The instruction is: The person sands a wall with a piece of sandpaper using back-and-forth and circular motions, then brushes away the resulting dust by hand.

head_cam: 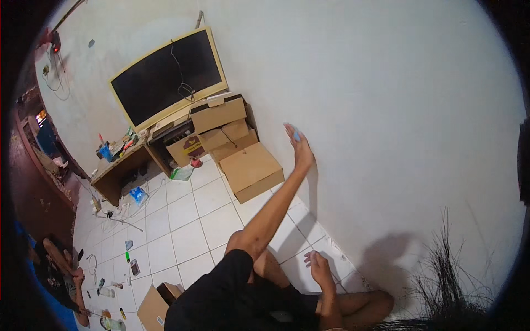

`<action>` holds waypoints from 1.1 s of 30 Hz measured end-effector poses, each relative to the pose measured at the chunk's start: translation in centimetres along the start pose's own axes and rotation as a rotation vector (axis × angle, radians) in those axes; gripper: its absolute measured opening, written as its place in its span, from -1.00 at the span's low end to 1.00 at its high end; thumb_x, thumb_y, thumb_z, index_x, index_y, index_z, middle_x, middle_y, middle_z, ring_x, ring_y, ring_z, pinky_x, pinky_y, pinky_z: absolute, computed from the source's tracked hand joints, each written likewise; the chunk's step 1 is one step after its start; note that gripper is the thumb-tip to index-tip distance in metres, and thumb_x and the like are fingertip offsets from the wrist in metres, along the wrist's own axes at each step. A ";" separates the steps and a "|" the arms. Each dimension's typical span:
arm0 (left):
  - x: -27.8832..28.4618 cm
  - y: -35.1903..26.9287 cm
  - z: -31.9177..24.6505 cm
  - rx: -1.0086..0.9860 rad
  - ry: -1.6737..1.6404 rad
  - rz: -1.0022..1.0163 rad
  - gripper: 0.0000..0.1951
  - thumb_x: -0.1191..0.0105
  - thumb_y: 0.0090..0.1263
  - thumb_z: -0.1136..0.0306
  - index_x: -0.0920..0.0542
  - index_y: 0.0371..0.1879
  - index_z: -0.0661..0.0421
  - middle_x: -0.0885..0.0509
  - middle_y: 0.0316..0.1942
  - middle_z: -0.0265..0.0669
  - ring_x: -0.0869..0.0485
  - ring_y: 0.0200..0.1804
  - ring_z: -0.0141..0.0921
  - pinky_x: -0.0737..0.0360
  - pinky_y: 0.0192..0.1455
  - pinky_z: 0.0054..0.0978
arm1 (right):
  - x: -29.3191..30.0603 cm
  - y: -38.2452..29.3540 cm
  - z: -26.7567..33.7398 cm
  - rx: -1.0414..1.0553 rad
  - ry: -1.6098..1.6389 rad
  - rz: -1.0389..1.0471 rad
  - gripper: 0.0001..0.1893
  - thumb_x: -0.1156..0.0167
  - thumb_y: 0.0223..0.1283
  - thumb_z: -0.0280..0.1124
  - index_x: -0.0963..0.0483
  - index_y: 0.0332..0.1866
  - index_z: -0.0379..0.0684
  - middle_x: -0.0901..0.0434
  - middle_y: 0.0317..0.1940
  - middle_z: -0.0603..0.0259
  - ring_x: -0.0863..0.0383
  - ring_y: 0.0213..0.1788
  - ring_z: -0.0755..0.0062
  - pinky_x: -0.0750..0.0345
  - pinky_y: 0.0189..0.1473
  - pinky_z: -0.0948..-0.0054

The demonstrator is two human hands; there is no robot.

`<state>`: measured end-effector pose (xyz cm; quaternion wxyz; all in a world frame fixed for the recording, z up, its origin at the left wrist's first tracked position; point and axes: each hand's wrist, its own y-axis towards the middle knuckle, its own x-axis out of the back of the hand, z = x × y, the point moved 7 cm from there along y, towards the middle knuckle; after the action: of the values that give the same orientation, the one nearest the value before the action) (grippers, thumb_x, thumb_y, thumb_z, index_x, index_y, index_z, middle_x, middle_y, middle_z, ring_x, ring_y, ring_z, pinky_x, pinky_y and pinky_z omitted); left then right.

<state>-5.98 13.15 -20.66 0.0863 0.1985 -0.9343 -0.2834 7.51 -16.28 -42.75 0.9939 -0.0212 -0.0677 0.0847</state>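
Note:
My left hand (303, 151) is raised at the white wall (393, 124) on an outstretched arm. Its fingers point up, and a small light-blue piece (297, 136) shows among them; what it is cannot be told. Lower down, near the foot of the wall, my right hand (319, 268) hangs over the white floor tiles (300, 265) with its fingers loosely bent and apart, and nothing is seen in it. A closed cardboard box (252, 165) lies on the floor to the left of my left forearm. My folded legs are below my hands.
A yellow-framed television (167, 78) stands on a low wooden table (124, 161), beside stacked cardboard boxes (219, 116). An open carton (155, 306) is at my side. A phone (134, 267), a green lighter (127, 256) and cables lie on the tiles. Another person's hands (78, 275) are at the far left.

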 end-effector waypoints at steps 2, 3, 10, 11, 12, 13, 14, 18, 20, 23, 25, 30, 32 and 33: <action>0.2 0.5 -0.8 0.009 0.008 -0.042 -0.39 0.50 0.66 0.16 0.28 0.54 0.20 0.39 0.59 -0.08 0.37 0.61 -0.17 0.37 0.60 -0.21 | 0.0 -0.4 -1.0 -0.023 -0.042 0.029 -0.55 0.22 0.57 -0.17 -0.52 -0.17 -0.34 -0.63 -0.38 0.09 -0.63 -0.34 0.35 -0.58 -0.20 0.37; 0.0 0.7 -1.4 -0.013 -0.044 -0.033 -0.39 0.50 0.66 0.17 0.28 0.54 0.21 0.39 0.59 -0.07 0.38 0.61 -0.17 0.37 0.60 -0.22 | -0.4 -0.2 -1.8 -0.033 -0.081 0.056 -0.53 0.21 0.57 -0.15 -0.52 -0.16 -0.34 -0.63 -0.38 0.09 -0.64 -0.34 0.34 -0.58 -0.19 0.36; -2.5 -7.9 -5.5 -0.285 0.073 0.068 -0.41 0.50 0.65 0.22 0.25 0.53 0.24 0.36 0.59 -0.04 0.36 0.61 -0.17 0.35 0.61 -0.23 | 0.2 0.4 -2.3 0.035 -0.229 0.047 -0.54 0.20 0.57 -0.12 -0.52 -0.15 -0.30 -0.63 -0.37 0.06 -0.64 -0.33 0.31 -0.57 -0.20 0.33; -2.8 -7.2 -5.3 -0.279 0.059 0.078 -0.41 0.50 0.65 0.22 0.25 0.53 0.24 0.36 0.59 -0.04 0.36 0.61 -0.17 0.35 0.61 -0.23 | 0.4 0.8 -2.5 0.025 -0.233 0.033 -0.54 0.20 0.57 -0.12 -0.52 -0.15 -0.30 -0.63 -0.37 0.06 -0.64 -0.33 0.31 -0.57 -0.20 0.33; -1.4 -5.4 -5.3 -0.254 0.059 0.038 -0.40 0.50 0.65 0.21 0.25 0.53 0.25 0.35 0.59 -0.04 0.35 0.61 -0.17 0.34 0.61 -0.24 | -0.1 0.7 -1.5 0.062 -0.261 0.040 -0.54 0.20 0.56 -0.12 -0.52 -0.15 -0.30 -0.63 -0.37 0.06 -0.64 -0.32 0.28 -0.57 -0.18 0.31; -0.7 -3.9 -5.2 -0.223 0.051 0.003 -0.40 0.50 0.65 0.20 0.25 0.53 0.25 0.35 0.59 -0.03 0.34 0.61 -0.17 0.34 0.61 -0.25 | -0.2 0.2 -1.1 0.092 -0.294 0.040 -0.54 0.19 0.56 -0.11 -0.52 -0.15 -0.30 -0.62 -0.37 0.05 -0.64 -0.31 0.25 -0.56 -0.16 0.30; -0.4 -2.1 -5.2 -0.215 0.049 0.004 -0.40 0.50 0.65 0.20 0.25 0.53 0.25 0.35 0.59 -0.03 0.34 0.61 -0.17 0.34 0.61 -0.25 | -0.3 -0.2 -1.2 0.084 -0.296 0.041 -0.54 0.19 0.56 -0.11 -0.52 -0.15 -0.30 -0.62 -0.37 0.05 -0.64 -0.31 0.25 -0.56 -0.16 0.30; 0.3 0.9 -3.2 -0.034 -0.046 -0.053 -0.37 0.51 0.66 0.12 0.25 0.52 0.26 0.36 0.59 -0.04 0.35 0.61 -0.17 0.34 0.60 -0.26 | -0.9 0.1 -2.6 -0.021 -0.257 0.079 -0.53 0.20 0.56 -0.11 -0.53 -0.15 -0.31 -0.63 -0.37 0.04 -0.64 -0.28 0.18 -0.55 -0.11 0.24; -1.0 -1.6 -3.3 -0.015 -0.054 -0.024 -0.35 0.52 0.66 0.07 0.26 0.52 0.26 0.37 0.59 -0.04 0.37 0.61 -0.17 0.34 0.60 -0.25 | -0.3 0.4 -3.3 -0.023 -0.279 0.069 -0.53 0.21 0.56 -0.12 -0.53 -0.14 -0.31 -0.63 -0.37 0.04 -0.64 -0.27 0.17 -0.54 -0.10 0.23; -2.0 -5.8 -4.9 -0.119 0.037 0.114 -0.31 0.50 0.65 0.01 0.28 0.52 0.27 0.42 0.58 -0.05 0.41 0.60 -0.17 0.38 0.60 -0.24 | -0.7 1.0 -4.4 0.016 -0.312 0.068 -0.53 0.21 0.56 -0.12 -0.53 -0.15 -0.32 -0.64 -0.36 0.02 -0.65 -0.27 0.18 -0.54 -0.11 0.24; -1.2 -5.4 -4.3 -0.081 -0.073 0.123 -0.29 0.50 0.65 -0.01 0.32 0.52 0.27 0.44 0.58 -0.06 0.44 0.60 -0.18 0.40 0.60 -0.24 | -1.2 0.5 -4.2 0.018 -0.325 0.090 -0.52 0.20 0.55 -0.11 -0.54 -0.14 -0.31 -0.64 -0.37 0.00 -0.65 -0.26 0.17 -0.54 -0.11 0.27; 0.2 1.1 -3.0 -0.018 -0.149 0.075 -0.30 0.52 0.65 0.00 0.36 0.52 0.24 0.45 0.58 -0.08 0.44 0.60 -0.19 0.37 0.60 -0.25 | -1.3 -0.7 -1.8 0.295 -0.272 0.078 -0.54 0.17 0.54 -0.12 -0.55 -0.16 -0.30 -0.64 -0.37 -0.01 -0.66 -0.26 0.11 -0.54 -0.11 0.23; 0.7 1.7 -2.8 0.057 -0.251 0.031 -0.30 0.51 0.65 0.01 0.36 0.52 0.24 0.46 0.58 -0.09 0.44 0.60 -0.18 0.38 0.60 -0.24 | -1.6 -0.1 -2.4 0.114 -0.265 0.130 -0.54 0.17 0.54 -0.12 -0.55 -0.17 -0.31 -0.64 -0.37 -0.02 -0.66 -0.26 0.08 -0.54 -0.10 0.20; -0.5 0.1 -3.6 0.054 -0.262 0.041 -0.30 0.51 0.65 0.01 0.36 0.52 0.24 0.46 0.58 -0.09 0.44 0.60 -0.18 0.38 0.60 -0.24 | -1.1 0.2 -2.6 0.114 -0.268 0.115 -0.54 0.17 0.54 -0.12 -0.55 -0.17 -0.31 -0.64 -0.37 -0.02 -0.66 -0.26 0.08 -0.54 -0.10 0.20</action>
<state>-4.57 11.66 -17.67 -0.0358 0.1428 -0.9486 -0.2800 6.71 -16.32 -45.50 0.9691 0.0431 -0.1933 0.1473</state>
